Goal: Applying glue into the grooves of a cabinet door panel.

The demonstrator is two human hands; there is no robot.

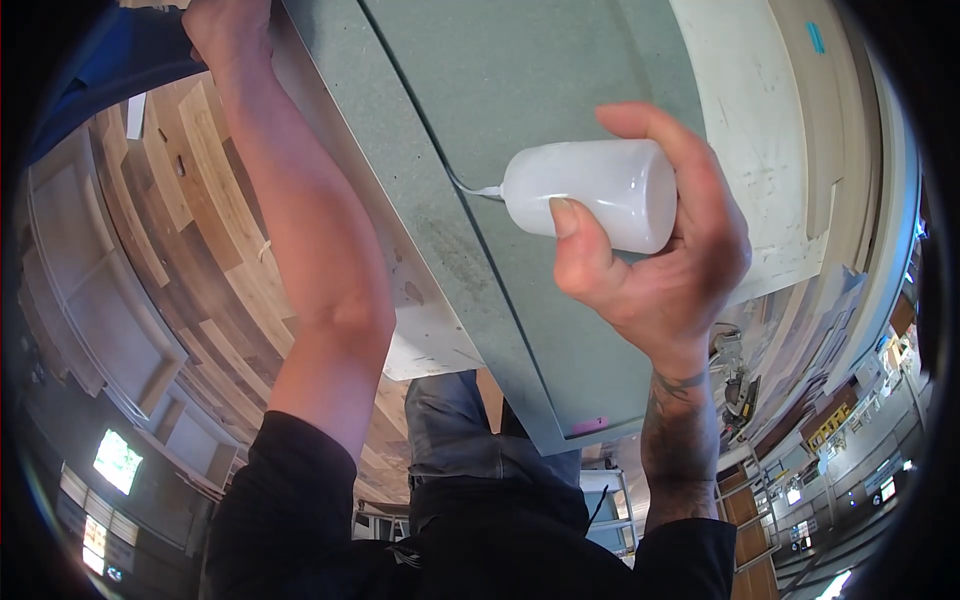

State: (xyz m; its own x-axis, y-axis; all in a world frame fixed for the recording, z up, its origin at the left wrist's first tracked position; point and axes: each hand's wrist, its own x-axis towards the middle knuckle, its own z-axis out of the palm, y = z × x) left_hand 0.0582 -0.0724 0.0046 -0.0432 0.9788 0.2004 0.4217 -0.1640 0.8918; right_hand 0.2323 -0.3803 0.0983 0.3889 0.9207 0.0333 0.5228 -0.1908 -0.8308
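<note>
My right hand (690, 240) is wrapped around a white plastic squeeze bottle (590, 190), which lies nearly level with its thin nozzle pointing left. The curved nozzle tip meets the dark groove of a grey-green panel (560, 90), a framed piece like a cabinet door. At the upper left, my left hand (228, 28) is beside the panel's far left edge. The picture's top edge cuts it off, so its fingers are mostly hidden.
A pale work surface (760, 130) lies under the panel. A pink sticker (588, 426) marks the panel's near corner. Wood-plank flooring (220, 240) shows at left, with stacked pale panels (100, 280) beyond. Tools (738, 380) and a ladder (755, 500) stand at right.
</note>
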